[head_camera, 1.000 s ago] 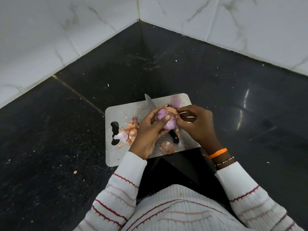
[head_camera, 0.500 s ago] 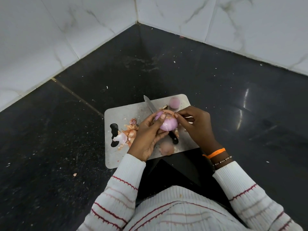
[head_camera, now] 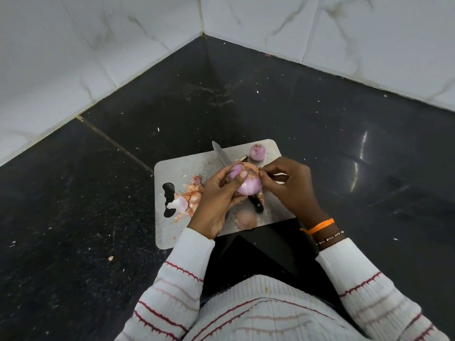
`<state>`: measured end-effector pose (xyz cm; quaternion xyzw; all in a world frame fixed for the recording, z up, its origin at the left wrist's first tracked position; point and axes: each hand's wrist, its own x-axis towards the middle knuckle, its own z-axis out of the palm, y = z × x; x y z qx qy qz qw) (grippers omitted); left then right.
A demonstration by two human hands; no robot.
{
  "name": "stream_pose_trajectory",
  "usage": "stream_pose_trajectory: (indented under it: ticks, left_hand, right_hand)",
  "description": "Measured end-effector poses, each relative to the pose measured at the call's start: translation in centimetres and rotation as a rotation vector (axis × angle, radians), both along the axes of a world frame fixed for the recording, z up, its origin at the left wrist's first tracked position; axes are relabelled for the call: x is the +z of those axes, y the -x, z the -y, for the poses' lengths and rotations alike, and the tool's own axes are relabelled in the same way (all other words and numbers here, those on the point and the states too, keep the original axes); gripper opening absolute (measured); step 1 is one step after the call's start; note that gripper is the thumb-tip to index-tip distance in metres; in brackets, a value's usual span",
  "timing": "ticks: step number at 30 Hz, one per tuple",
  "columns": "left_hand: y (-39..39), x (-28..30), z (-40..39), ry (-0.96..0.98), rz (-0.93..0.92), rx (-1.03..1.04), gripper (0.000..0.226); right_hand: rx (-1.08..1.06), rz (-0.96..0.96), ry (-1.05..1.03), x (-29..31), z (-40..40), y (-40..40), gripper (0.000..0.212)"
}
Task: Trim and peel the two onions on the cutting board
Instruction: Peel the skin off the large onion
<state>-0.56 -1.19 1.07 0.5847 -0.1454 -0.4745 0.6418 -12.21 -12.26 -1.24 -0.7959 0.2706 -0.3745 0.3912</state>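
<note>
My left hand (head_camera: pixel 216 193) grips a pale purple onion (head_camera: pixel 247 185) above the steel cutting board (head_camera: pixel 182 168), thumb across its top. Orange skin still clings to the onion's upper side. My right hand (head_camera: pixel 288 185) pinches that skin at the onion's top right edge. A second, peeled onion (head_camera: pixel 257 152) sits at the board's far right corner. A knife lies on the board under my hands, its blade (head_camera: pixel 220 155) pointing away and its black handle (head_camera: pixel 256 205) toward me.
A heap of orange and white peels (head_camera: pixel 188 200) lies on the board's left by its handle hole (head_camera: pixel 168 201). A loose skin piece (head_camera: pixel 246 219) rests at the near edge. The board sits on a black stone counter (head_camera: pixel 98 193) in a white-tiled corner (head_camera: pixel 202 33).
My left hand has turned the onion slightly, showing more peeled purple surface. My right fingers have shifted to the skin at its top right edge.
</note>
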Motion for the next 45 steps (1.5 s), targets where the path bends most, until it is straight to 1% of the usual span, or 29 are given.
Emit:
stream_pose_trajectory:
  ticks: [3, 5, 7, 9, 11, 13, 15, 17, 21, 23, 26, 29, 32, 35, 39, 41, 43, 45]
  left_hand:
    - [0.1, -0.2, 0.1, -0.014, 0.0, 0.013, 0.032]
    - [0.1, -0.2, 0.2, -0.015, -0.029, 0.034, 0.035]
    - [0.0, -0.1, 0.2, -0.011, -0.048, 0.041, 0.035]
    - [0.0, -0.1, 0.3, -0.007, -0.058, 0.034, 0.036]
    - [0.0, -0.2, 0.3, -0.007, -0.058, 0.022, 0.039]
    - [0.0, -0.4, 0.3, 0.001, -0.039, 0.013, 0.038]
    - [0.1, -0.6, 0.2, 0.015, -0.025, -0.002, 0.037]
    - [0.1, -0.8, 0.1, 0.034, 0.008, -0.022, 0.038]
    - [0.0, -1.3, 0.1, 0.058, 0.077, -0.013, 0.049]
    - [-0.2, -1.2, 0.1, 0.067, 0.114, -0.039, 0.058]
    - [-0.2, -1.1, 0.0, 0.106, 0.138, -0.102, 0.06]
    - [-0.3, -0.8, 0.0, 0.156, 0.111, -0.127, 0.058]
    - [-0.5, -0.7, 0.1, 0.179, 0.082, -0.123, 0.052]
    - [-0.5, -0.7, 0.0, 0.18, 0.013, -0.086, 0.045]
    - [-0.5, -0.7, 0.0, 0.177, -0.075, -0.049, 0.036]
    - [-0.4, -0.6, 0.1, 0.165, -0.106, -0.039, 0.032]
    - [-0.3, -0.5, 0.1, 0.151, -0.12, -0.034, 0.029]
    - [-0.3, -0.5, 0.1, 0.136, -0.126, -0.018, 0.032]
  right_hand:
    - [0.006, 0.005, -0.02, -0.1, -0.1, 0.0, 0.008]
    - [0.006, 0.029, -0.111, -0.1, -0.5, -0.1, 0.009]
    - [0.046, 0.054, -0.297, 0.2, -0.7, -0.3, 0.02]
    - [0.11, 0.121, -0.526, 0.3, -0.9, -0.4, 0.029]
    - [0.115, 0.242, -0.678, 0.4, -1.5, -0.8, 0.025]
    - [0.065, 0.337, -0.738, 0.5, -2.1, -1.3, 0.017]
    - [0.008, 0.361, -0.74, 0.6, -2.3, -1.7, 0.015]
    - [-0.047, 0.342, -0.724, 0.5, -2.2, -1.9, 0.019]
    - [-0.074, 0.322, -0.716, 0.7, -2.0, -1.9, 0.022]
    - [-0.119, 0.289, -0.647, 1.0, -1.8, -1.9, 0.02]
    - [-0.203, 0.225, -0.536, 0.8, -1.2, -1.4, 0.019]
    - [-0.231, 0.055, -0.369, -0.3, -0.5, -0.7, 0.025]
    - [-0.199, -0.035, -0.271, -0.6, -0.3, -0.3, 0.019]
    - [-0.169, -0.069, -0.249, 0.2, -0.4, -0.3, 0.02]
    - [-0.095, 0.05, -0.337, 1.1, -0.8, -0.4, 0.02]
    - [-0.036, 0.075, -0.376, 1.6, -1.0, -0.5, 0.02]
    - [0.036, 0.064, -0.419, 1.7, -1.1, -0.6, 0.03]
    - [0.082, 0.035, -0.399, 1.6, -1.3, -0.6, 0.039]
